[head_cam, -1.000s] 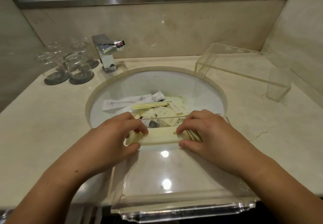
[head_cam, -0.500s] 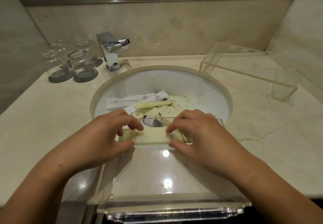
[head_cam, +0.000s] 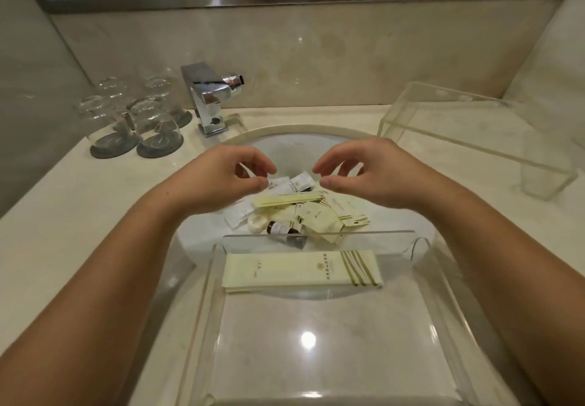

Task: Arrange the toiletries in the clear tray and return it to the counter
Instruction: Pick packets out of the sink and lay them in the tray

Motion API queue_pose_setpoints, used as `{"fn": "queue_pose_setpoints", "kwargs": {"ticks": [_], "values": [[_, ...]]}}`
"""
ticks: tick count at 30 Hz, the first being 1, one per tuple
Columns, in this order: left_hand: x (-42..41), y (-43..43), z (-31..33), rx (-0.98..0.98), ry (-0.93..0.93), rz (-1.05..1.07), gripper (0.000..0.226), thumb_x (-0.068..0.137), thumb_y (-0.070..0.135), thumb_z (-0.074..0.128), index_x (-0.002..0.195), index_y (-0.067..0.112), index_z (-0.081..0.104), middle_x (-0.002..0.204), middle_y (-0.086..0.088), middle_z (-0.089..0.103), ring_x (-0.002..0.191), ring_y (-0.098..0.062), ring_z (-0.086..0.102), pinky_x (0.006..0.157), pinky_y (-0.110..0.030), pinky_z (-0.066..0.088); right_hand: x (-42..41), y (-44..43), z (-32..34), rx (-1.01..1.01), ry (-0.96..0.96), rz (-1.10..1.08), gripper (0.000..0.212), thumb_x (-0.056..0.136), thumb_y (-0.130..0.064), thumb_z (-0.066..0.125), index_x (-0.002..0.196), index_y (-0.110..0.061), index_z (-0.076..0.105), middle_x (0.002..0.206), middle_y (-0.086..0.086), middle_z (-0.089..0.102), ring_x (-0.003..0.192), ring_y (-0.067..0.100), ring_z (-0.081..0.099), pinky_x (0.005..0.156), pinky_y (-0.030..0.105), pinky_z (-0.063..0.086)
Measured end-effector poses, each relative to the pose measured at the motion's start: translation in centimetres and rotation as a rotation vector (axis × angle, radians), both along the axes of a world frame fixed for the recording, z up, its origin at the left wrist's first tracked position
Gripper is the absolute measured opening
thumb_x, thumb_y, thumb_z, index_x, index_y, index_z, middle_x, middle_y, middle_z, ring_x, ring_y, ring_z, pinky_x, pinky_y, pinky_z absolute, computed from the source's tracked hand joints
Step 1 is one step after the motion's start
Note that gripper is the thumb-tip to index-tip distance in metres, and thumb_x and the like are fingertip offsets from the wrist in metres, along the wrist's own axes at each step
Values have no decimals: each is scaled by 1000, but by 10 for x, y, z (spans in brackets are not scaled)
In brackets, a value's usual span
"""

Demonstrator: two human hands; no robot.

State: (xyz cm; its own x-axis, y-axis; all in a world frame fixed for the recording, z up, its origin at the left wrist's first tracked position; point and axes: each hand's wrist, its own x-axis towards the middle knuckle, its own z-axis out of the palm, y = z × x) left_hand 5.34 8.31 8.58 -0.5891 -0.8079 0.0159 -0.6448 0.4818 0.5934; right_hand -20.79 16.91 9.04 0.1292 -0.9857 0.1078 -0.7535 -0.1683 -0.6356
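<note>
Both hands (head_cam: 294, 174) hide part of the sink's toiletries (head_cam: 297, 212).

Sink (head_cam: 395, 184) pile lies open at frame centre; the tray (head_cam: 319, 234) wall fronts it below, faucet (head_cam: 209, 98) and glasses (head_cam: 139, 120) crowd the upper left.
</note>
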Motion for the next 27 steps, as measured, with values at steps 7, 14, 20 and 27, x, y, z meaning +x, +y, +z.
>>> {"fn": "queue_pose_setpoints", "kwargs": {"ticks": [7,14,20,27], "values": [[-23,-47,-48,55,-129,-18,20,90,29,77,109,34,73,104,18,72,91,3,67,70,-9,49,-24,-55,-40,220,-97,30,20,94,-32,74,113,-30,77,103,-12,79,91,5,73,65,13,52],[-22,-69,-76,112,-253,-2,34,86,29,81,118,32,71,114,13,69,100,-6,65,74,-16,45,-24,-82,-74,301,-105,-7,18,92,-34,75,109,-33,76,101,-10,79,73,-3,68,54,11,46],[-31,-75,-88,102,-382,-2,52,81,30,85,128,36,64,118,15,62,108,-12,62,93,-29,50,-34,-85,-89,370,-31,21,20,93,-31,74,112,-32,76,101,-13,79,85,6,74,58,11,46],[-37,-77,-93,69,-513,0,55,81,30,84,131,36,61,113,17,63,101,-13,62,92,-32,53,-30,-89,-94,365,3,49,20,91,-31,74,111,-34,75,102,-12,78,77,1,70,52,8,45]]}}
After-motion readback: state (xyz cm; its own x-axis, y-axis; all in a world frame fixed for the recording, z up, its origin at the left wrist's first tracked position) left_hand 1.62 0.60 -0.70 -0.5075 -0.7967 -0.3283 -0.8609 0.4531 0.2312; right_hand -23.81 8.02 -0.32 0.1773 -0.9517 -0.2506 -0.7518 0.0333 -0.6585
